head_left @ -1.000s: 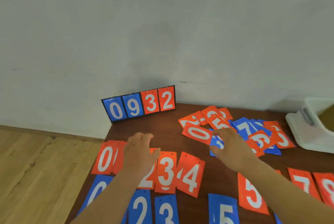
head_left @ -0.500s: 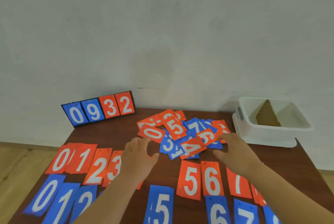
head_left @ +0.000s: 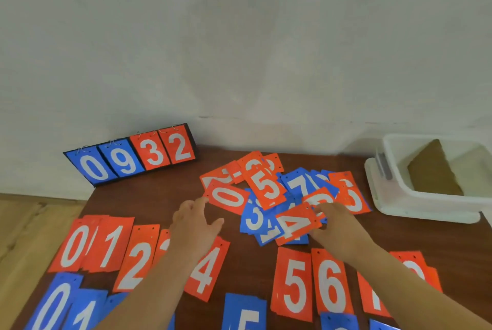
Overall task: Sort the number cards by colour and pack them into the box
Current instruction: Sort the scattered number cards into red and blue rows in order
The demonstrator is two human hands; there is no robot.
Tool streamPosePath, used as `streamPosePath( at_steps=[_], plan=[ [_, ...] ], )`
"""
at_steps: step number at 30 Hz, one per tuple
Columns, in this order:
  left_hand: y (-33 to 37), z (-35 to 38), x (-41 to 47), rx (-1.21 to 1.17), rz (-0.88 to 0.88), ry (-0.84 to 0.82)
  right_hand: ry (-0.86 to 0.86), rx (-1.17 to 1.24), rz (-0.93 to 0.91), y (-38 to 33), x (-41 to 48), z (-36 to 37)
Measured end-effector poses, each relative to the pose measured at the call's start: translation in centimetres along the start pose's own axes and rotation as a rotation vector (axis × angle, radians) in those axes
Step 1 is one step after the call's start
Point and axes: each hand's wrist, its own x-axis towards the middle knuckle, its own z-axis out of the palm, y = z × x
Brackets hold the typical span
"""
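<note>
A mixed pile of orange and blue number cards [head_left: 269,188] lies at the table's back middle. My left hand [head_left: 194,223] reaches forward with straight fingers, and its fingertips are at the near corner of the pile's orange 0 card [head_left: 227,196]. The fingers of my right hand [head_left: 336,223] rest on the right end of an orange 4 card [head_left: 294,224] on top of the pile. Sorted orange cards [head_left: 106,244] lie in a row in front of the pile, with a row of blue cards [head_left: 53,303] nearer me. The white box [head_left: 426,210] stands at the back right.
A flip scoreboard [head_left: 133,156] showing 0 9 3 2 leans at the table's back left against the wall. A brown cardboard piece [head_left: 434,172] sits inside the box. The table's left edge drops to a wooden floor [head_left: 26,228].
Both hands have moved forward onto the pile: the left now reaches the orange 0, and the right has come down on the orange 4. The view shifted slightly.
</note>
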Motion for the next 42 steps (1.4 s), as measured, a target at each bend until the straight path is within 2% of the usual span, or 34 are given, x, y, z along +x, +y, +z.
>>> streamPosePath(
  at_steps=[9,14,17,22,28,35,39,42],
  plan=[
    [-0.5,5.7,12.0,-0.002,-0.105,-0.079,0.007,-0.125,0.321,1.0,7.1,6.6],
    [0.2,7.6,13.3,0.067,-0.103,-0.027,0.043,-0.112,0.385,1.6,8.6,7.3],
    [0.3,7.8,13.3,0.008,-0.128,-0.007,0.03,-0.1,0.398,1.6,8.9,7.0],
    [0.6,7.4,12.5,-0.178,-0.052,-0.004,0.079,-0.024,0.415,0.9,8.8,6.6],
    [0.8,3.6,10.2,-0.288,0.003,0.151,0.248,0.045,0.254,0.7,7.4,3.9],
    [0.1,-2.7,1.8,-0.479,0.073,0.319,0.468,0.173,0.026,-1.8,1.4,-2.7],
    [-0.9,-6.3,-4.4,-0.55,0.138,0.289,0.489,0.203,-0.157,-3.6,-2.6,-5.0],
    [-3.1,-8.6,-8.1,-0.477,0.194,0.215,0.446,0.234,-0.289,-5.5,-5.0,-5.1]
  ],
)
